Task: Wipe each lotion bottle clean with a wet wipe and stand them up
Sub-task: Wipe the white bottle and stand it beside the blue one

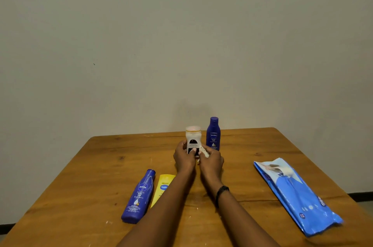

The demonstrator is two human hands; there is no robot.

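Bottles, four in all, on the table: white bottle held upright mid-table, clasped low by left grip; blue bottle standing just behind, to its right; second blue bottle and yellow tube lying side by side, near left. One wet wipe bunched in right grip, against the white bottle's base. One wipes pack lying at right. Yellow tube's lower end hidden behind left forearm; white label unreadable.

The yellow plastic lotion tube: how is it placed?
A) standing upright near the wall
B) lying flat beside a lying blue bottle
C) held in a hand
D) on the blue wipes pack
B: the yellow plastic lotion tube lies flat on the wooden table beside the lying dark blue lotion bottle; the left hand grips the white plastic bottle, the right hand a crumpled white wet wipe.
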